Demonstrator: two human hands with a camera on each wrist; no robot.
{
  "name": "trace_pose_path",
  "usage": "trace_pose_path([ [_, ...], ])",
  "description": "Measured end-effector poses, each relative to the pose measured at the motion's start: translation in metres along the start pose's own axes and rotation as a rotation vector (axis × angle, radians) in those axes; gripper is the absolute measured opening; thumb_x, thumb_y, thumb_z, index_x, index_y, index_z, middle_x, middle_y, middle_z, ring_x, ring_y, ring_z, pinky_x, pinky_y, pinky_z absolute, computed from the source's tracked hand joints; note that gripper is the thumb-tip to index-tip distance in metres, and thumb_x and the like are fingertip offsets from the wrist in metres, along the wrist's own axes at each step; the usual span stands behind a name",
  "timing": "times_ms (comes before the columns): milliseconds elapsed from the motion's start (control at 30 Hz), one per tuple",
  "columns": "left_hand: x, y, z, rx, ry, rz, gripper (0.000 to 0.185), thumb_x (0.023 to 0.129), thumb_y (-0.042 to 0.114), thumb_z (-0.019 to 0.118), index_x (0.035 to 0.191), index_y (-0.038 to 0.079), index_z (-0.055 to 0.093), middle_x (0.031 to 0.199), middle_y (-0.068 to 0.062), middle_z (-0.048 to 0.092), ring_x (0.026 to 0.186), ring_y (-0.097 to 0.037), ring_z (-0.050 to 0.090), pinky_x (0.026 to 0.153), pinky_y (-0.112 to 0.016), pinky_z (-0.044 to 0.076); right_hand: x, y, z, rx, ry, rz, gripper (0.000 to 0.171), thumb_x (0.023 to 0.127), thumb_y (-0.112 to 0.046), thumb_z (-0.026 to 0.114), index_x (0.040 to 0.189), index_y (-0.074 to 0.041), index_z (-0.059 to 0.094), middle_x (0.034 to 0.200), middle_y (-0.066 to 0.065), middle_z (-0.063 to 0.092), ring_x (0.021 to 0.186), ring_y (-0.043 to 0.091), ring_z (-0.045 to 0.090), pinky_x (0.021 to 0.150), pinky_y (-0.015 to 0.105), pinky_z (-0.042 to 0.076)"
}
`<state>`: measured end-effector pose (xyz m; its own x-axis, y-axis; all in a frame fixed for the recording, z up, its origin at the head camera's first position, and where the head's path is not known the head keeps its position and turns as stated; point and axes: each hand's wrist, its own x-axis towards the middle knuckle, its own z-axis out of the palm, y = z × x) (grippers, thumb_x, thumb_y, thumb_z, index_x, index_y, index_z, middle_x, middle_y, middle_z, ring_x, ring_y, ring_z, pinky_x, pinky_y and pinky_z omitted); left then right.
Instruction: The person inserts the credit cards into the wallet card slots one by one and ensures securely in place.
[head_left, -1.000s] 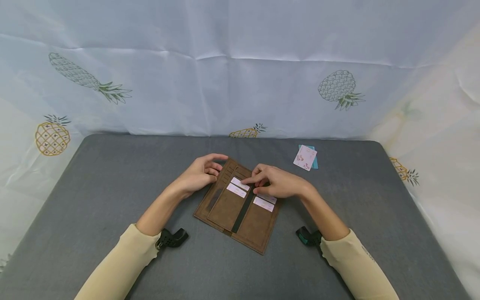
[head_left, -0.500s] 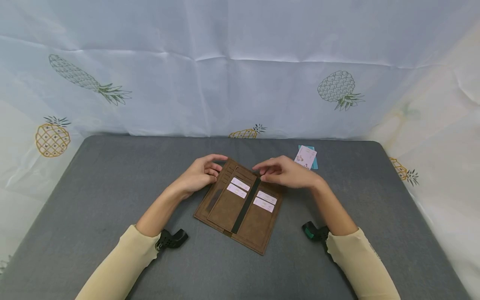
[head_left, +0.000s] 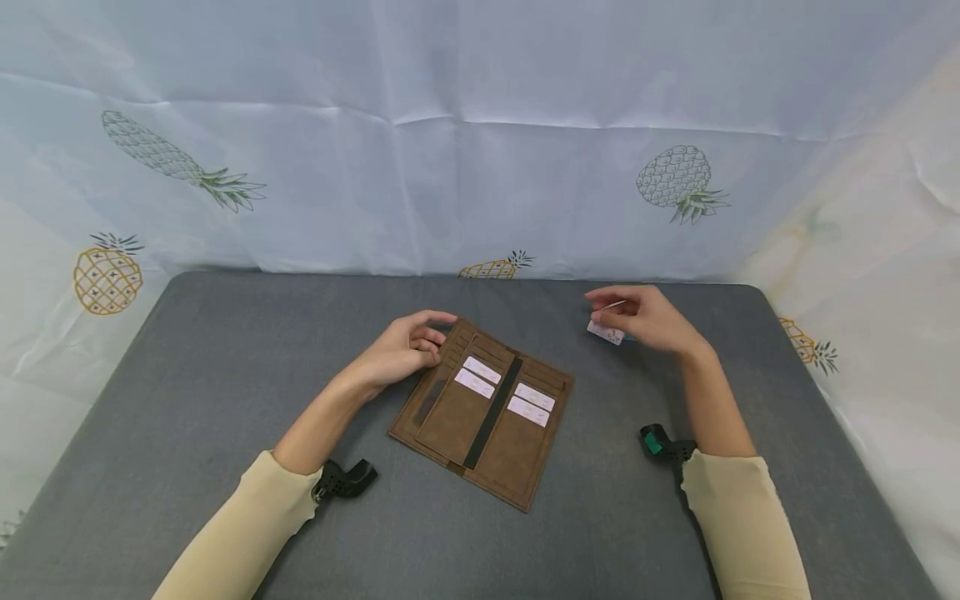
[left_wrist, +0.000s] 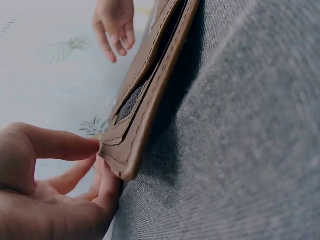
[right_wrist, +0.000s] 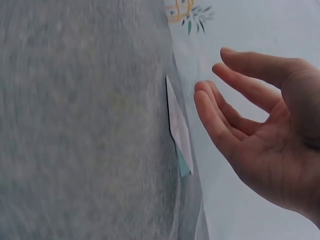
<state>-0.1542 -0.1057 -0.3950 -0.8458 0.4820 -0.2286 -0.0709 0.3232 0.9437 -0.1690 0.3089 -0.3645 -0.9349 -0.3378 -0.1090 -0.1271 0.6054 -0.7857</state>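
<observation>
A brown long wallet [head_left: 450,421] lies unfolded on the table, with several pinkish-white cards [head_left: 474,382] showing in its slots. My left hand [head_left: 397,352] holds the wallet at its far left corner; in the left wrist view, thumb and fingers [left_wrist: 60,143] meet that corner. Over at the back right, my right hand [head_left: 651,318] hovers above a pink patterned card [head_left: 604,333] that rests on a blue card [head_left: 629,337]. The right wrist view shows its fingers [right_wrist: 215,117] loosely bent and apart from the cards, with nothing between them. In the head view that hand hides most of both cards.
Grey cloth covers the table [head_left: 285,333]. A white curtain [head_left: 525,183] printed with pineapples hangs behind the table's far edge. Black wrist devices [head_left: 345,479] sit on both forearms, below the cream sleeves [head_left: 247,517].
My right hand has left the wallet's slots and travelled right and away, to above the loose cards. The left hand and the wallet have stayed in place.
</observation>
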Motion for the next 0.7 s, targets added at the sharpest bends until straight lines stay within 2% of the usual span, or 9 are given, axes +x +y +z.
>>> trace_pose_path([
  [133, 0.0, 0.0, -0.001, 0.04, 0.002, -0.003, 0.059, 0.103, -0.001, 0.058, 0.16, 0.012, 0.05, 0.129, -0.017, 0.06, 0.108, -0.023, 0.065, 0.095, -0.036, 0.054, -0.001, 0.009, -0.004, -0.032, 0.07, 0.043, 0.042, 0.107, -0.017, 0.069, 0.146, -0.001, 0.066, 0.139, 0.026, 0.07, 0.104, -0.006, 0.067, 0.085, 0.024, 0.059],
  [267, -0.002, 0.001, -0.003, 0.076, 0.009, -0.02, 0.058, 0.103, 0.001, 0.056, 0.16, 0.016, 0.051, 0.13, -0.018, 0.062, 0.111, -0.027, 0.066, 0.094, -0.037, 0.054, -0.002, 0.015, -0.007, -0.047, 0.131, 0.094, 0.044, 0.106, -0.021, 0.072, 0.146, -0.003, 0.067, 0.141, 0.025, 0.07, 0.106, -0.003, 0.068, 0.084, 0.02, 0.057],
  [367, -0.003, 0.001, -0.004, 0.083, 0.01, -0.017, 0.059, 0.103, 0.001, 0.056, 0.159, 0.015, 0.051, 0.129, -0.018, 0.064, 0.11, -0.026, 0.066, 0.091, -0.035, 0.054, -0.002, 0.02, -0.009, -0.056, 0.168, 0.123, 0.046, 0.105, -0.022, 0.074, 0.146, -0.001, 0.067, 0.142, 0.026, 0.069, 0.112, 0.007, 0.07, 0.084, 0.014, 0.054],
  [467, -0.002, 0.001, -0.004, 0.077, 0.012, -0.006, 0.058, 0.102, -0.001, 0.056, 0.159, 0.012, 0.052, 0.127, -0.018, 0.065, 0.107, -0.024, 0.067, 0.087, -0.033, 0.054, -0.002, 0.023, -0.011, -0.095, 0.19, 0.143, 0.048, 0.104, -0.021, 0.075, 0.145, 0.002, 0.066, 0.139, 0.029, 0.07, 0.117, 0.023, 0.07, 0.082, 0.011, 0.052],
  [567, -0.001, -0.001, -0.004, 0.063, 0.015, 0.0, 0.057, 0.102, -0.003, 0.057, 0.158, 0.01, 0.053, 0.124, -0.018, 0.065, 0.103, -0.023, 0.066, 0.084, -0.032, 0.053, -0.001, 0.025, -0.012, -0.147, 0.189, 0.174, 0.052, 0.102, -0.02, 0.077, 0.145, 0.007, 0.064, 0.137, 0.032, 0.069, 0.119, 0.036, 0.068, 0.089, 0.023, 0.056],
  [633, -0.001, -0.002, -0.004, 0.055, 0.018, 0.006, 0.057, 0.102, -0.004, 0.058, 0.158, 0.009, 0.053, 0.122, -0.018, 0.065, 0.101, -0.022, 0.065, 0.083, -0.031, 0.053, -0.001, 0.025, -0.012, -0.179, 0.174, 0.215, 0.059, 0.1, -0.024, 0.079, 0.146, 0.009, 0.061, 0.14, 0.032, 0.066, 0.123, 0.041, 0.065, 0.098, 0.038, 0.058],
  [700, -0.001, -0.002, -0.005, 0.042, 0.027, 0.006, 0.057, 0.102, -0.005, 0.058, 0.157, 0.01, 0.054, 0.121, -0.018, 0.064, 0.099, -0.022, 0.065, 0.081, -0.031, 0.052, 0.0, 0.025, -0.013, -0.207, 0.151, 0.262, 0.069, 0.098, -0.031, 0.082, 0.148, 0.01, 0.058, 0.146, 0.033, 0.062, 0.129, 0.045, 0.061, 0.107, 0.055, 0.054],
])
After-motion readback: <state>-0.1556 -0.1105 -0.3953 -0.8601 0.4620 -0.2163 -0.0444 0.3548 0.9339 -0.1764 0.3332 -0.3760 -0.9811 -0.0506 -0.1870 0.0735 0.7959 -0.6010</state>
